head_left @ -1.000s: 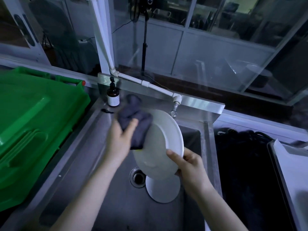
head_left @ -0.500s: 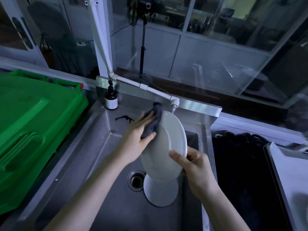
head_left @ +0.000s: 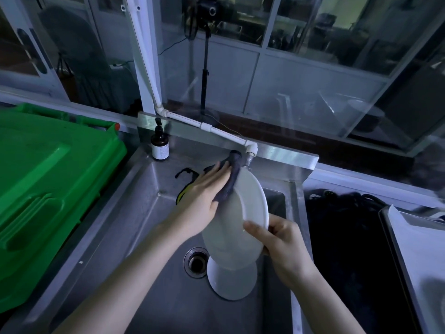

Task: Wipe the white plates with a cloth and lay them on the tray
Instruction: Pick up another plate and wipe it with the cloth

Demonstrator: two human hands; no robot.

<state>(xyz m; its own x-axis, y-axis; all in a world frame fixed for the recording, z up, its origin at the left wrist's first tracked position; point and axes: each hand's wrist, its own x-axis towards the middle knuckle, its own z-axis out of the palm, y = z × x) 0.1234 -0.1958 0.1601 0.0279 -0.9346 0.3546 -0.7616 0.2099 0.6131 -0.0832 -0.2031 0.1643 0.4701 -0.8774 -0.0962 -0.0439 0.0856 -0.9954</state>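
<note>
Gripping the tilted white plate [head_left: 240, 213] by its near rim with the right hand [head_left: 284, 239], over the sink [head_left: 134, 225]. Pressing the cloth [head_left: 228, 186] on its far edge with a flat left hand [head_left: 204, 196].

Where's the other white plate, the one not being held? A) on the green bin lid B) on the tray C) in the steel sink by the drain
C: the second round white plate lies flat on the stainless steel sink floor, beside the round drain, below the held white plate.
</note>
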